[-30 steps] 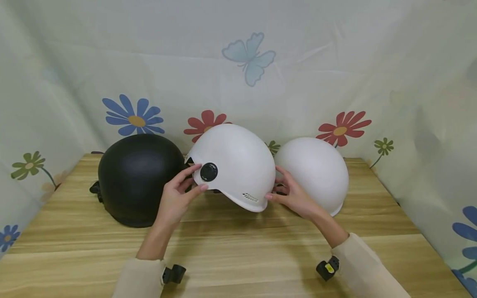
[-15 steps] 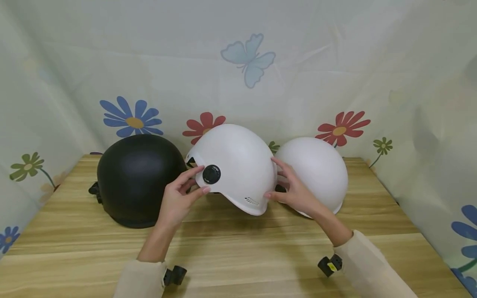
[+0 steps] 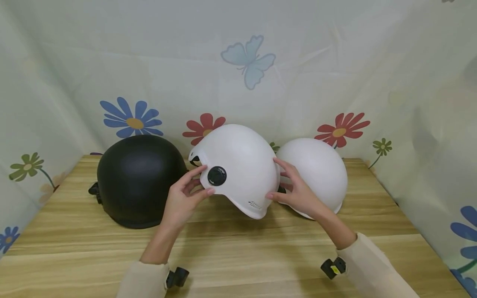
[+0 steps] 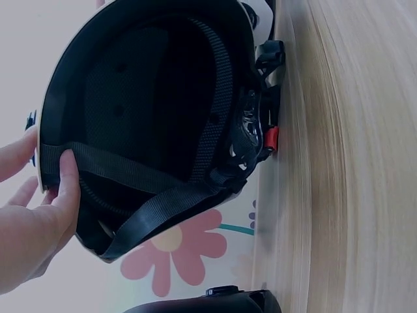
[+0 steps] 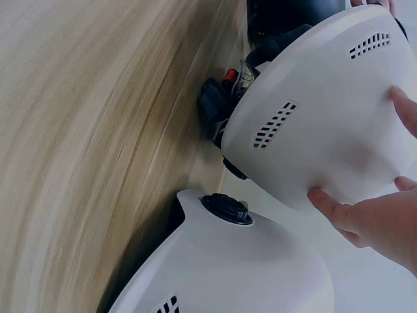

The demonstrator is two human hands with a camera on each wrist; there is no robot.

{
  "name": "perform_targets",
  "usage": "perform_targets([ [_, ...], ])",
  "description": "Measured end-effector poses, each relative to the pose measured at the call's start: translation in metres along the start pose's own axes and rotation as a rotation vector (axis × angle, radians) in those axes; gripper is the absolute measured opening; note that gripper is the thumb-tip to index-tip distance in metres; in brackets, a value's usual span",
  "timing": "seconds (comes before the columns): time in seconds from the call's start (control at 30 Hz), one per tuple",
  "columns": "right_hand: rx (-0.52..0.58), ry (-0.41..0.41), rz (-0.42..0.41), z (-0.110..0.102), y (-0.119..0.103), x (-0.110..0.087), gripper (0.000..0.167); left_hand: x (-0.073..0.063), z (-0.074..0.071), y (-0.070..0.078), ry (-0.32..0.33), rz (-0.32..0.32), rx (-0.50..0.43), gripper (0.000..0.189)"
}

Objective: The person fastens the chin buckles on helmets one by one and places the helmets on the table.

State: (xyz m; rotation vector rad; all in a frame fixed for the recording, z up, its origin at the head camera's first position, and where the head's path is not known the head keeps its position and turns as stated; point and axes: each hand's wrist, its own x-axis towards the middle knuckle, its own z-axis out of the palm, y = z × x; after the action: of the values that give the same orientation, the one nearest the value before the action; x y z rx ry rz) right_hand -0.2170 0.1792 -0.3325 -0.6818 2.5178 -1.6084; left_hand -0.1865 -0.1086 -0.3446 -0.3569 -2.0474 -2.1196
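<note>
A white helmet [image 3: 242, 161] with a round black vent [image 3: 217, 176] is held tilted between both hands, its brim lower on the right. My left hand [image 3: 184, 200] pinches the rim beside the vent. In the left wrist view, this hand [image 4: 39, 222] has one fingertip inside, against the dark strap [image 4: 124, 171], with other fingers outside. My right hand [image 3: 302, 192] holds the opposite end, fingers spread. The right wrist view shows its fingertips [image 5: 317, 195] on the smooth shell near two slotted vents. A red buckle [image 4: 271, 138] hangs close over the table.
On the wooden table [image 3: 231, 260], a black helmet [image 3: 141, 178] stands at left and another white helmet [image 3: 313, 174] at right, both near the held one. Behind them hangs a flowered curtain [image 3: 179, 74]. Small black cameras [image 3: 177, 277] sit at the sleeves.
Both hands have shifted the held white helmet slightly right and down, bringing its brim lower. The gap to the black helmet has widened. The other two helmets have stayed put.
</note>
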Motion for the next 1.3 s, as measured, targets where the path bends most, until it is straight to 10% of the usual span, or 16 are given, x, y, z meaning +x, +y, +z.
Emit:
perform_targets([
  [1.3,-0.005,-0.003,0.103,-0.005,0.005,-0.007,0.086,0.007,0.024,0.024,-0.034,0.061,0.001,0.050],
])
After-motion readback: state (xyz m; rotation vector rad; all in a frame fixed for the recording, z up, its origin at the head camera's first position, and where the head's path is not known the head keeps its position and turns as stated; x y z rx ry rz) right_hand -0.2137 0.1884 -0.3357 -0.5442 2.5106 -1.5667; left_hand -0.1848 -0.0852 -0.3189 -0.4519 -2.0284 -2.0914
